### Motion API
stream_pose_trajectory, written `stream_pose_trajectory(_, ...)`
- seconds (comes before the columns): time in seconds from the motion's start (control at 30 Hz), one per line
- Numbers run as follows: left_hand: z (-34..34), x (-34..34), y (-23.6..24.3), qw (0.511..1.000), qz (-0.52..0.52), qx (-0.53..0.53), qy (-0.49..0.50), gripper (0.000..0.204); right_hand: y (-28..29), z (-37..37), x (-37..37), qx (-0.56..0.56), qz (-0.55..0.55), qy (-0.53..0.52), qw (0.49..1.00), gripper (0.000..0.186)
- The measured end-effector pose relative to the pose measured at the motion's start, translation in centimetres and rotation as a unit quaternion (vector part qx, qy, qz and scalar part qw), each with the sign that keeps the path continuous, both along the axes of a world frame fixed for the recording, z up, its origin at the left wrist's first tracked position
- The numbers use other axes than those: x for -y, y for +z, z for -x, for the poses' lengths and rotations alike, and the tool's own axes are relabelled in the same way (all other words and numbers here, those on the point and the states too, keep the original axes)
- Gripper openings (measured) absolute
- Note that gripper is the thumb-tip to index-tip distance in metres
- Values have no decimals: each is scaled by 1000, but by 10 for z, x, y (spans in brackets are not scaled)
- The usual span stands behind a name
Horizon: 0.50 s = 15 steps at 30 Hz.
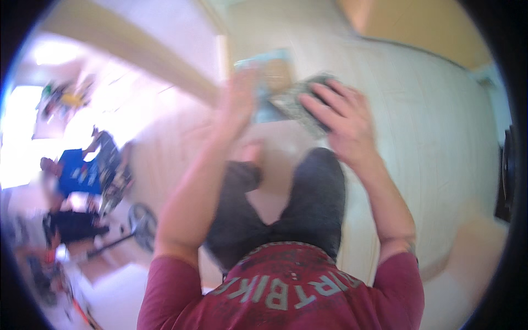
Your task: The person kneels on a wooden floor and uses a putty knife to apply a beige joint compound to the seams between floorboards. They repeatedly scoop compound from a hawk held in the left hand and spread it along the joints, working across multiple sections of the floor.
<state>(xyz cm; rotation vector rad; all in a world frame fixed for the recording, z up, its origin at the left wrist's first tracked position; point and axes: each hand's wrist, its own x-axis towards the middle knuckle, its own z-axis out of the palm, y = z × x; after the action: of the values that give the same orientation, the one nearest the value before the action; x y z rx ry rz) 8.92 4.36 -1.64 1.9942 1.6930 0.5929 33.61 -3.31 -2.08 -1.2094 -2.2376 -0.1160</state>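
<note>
At the far left of the view, well apart from the work, a seated person in a blue top (pixel 80 171) is seen beside a round-based floor fan (pixel 142 225), with clutter around them that is too blurred to be told. Nearer the middle, the left hand (pixel 237 107) is raised above the pale wooden floor (pixel 429 126); it is smeared by motion, so whether its fingers are spread or closed on anything cannot be told, though it appears to be held flat and close to the left edge of a light blue flat item (pixel 270 71), perhaps a packet or a booklet, which lies on the floor just ahead. Below the hands, dark trouser legs (pixel 316 203) and a dark red shirt (pixel 280 291) are seen from above. To the right, the right hand (pixel 338 118) is spread wide, its fingers laid over a grey patterned cloth-like piece (pixel 297 102) with something dark under the fingertips; this piece overlaps the right side of the blue item and seems to be lifted or pressed by the hand rather than clamped. The step in hand is judged to be the taking up or sorting of these flat things in front of the body. For the next move, a firmer hold on the grey piece would be called for, and a steadier left hand at the blue item's edge.
</note>
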Motion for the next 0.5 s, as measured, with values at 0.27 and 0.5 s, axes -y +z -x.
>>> stream_pose_trajectory(0.27,4,12,28,898,-113,401,138,44,-40,34,4,-212,174,11,961,56)
stream_pose_trajectory(0.5,32,21,26,857,-150,469,151,39,-172,-24,-33,-792,359,-17,493,43)
